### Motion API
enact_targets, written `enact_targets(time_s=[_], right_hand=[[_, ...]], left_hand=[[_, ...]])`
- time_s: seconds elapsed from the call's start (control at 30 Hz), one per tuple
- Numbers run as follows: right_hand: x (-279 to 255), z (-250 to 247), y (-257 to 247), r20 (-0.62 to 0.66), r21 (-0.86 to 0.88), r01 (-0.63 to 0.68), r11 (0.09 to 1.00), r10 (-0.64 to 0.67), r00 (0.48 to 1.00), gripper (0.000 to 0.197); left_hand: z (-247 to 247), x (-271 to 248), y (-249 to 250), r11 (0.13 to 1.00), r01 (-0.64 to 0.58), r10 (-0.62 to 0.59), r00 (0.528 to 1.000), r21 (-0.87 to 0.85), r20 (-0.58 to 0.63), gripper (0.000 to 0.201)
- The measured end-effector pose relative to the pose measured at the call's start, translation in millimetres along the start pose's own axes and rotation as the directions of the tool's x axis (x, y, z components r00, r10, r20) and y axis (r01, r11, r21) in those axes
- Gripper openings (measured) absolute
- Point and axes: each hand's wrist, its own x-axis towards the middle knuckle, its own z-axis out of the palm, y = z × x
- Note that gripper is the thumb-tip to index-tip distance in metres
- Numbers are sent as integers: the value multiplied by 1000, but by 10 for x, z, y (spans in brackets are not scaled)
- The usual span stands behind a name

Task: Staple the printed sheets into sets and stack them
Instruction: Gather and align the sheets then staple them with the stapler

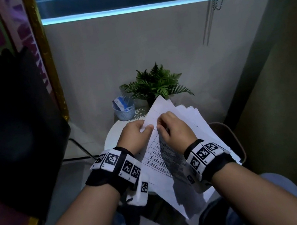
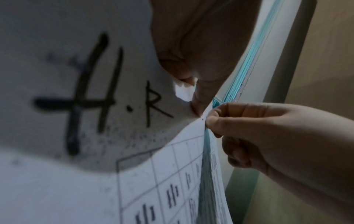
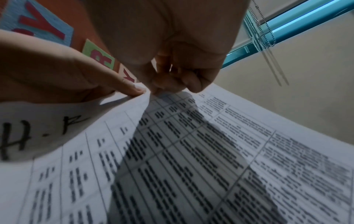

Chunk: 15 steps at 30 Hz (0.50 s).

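Observation:
A loose pile of printed sheets point(image 1: 201, 123) lies over a small round white table point(image 1: 112, 136). Both my hands hold the top sheets lifted at one corner. My left hand point(image 1: 137, 132) pinches the corner of a sheet point(image 2: 57, 181) marked "H.R" in black ink. My right hand point(image 1: 168, 126) pinches the corner of the sheet with a printed table point(image 3: 229, 151), right beside the left thumb point(image 3: 134, 89). The two corners meet between my hands point(image 2: 203, 115). No stapler shows in any view.
A pale blue mesh cup point(image 1: 124, 108) with cards in it and a potted fern point(image 1: 156, 85) stand at the table's far edge by the wall. A black chair back point(image 1: 15, 136) is at the left. Blind cords point(image 1: 209, 22) hang at the right.

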Motion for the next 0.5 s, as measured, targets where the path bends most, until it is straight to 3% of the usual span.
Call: enact_targets(time_s=[0.1, 0.2, 0.3, 0.4, 0.5], right_hand=[[-6, 4, -48, -86, 34, 39, 999, -36, 996, 9], [103, -43, -62, -136, 80, -1, 997, 12, 991, 11], [177, -120, 79, -137, 148, -208, 967, 228, 964, 16], [206, -204, 480, -33, 136, -474, 870, 482, 875, 17], [247, -402, 934, 7, 72, -622, 780, 623, 782, 17]], left_hand=[[44, -30, 15, 998, 9, -12, 999, 57, 43, 29], [106, -61, -22, 997, 21, -24, 999, 77, 44, 27], [112, -32, -59, 997, 61, -62, 998, 49, 27, 24], [96, 45, -144, 994, 102, -102, 995, 31, 19, 30], [82, 109, -237, 991, 130, -131, 991, 11, 5, 44]])
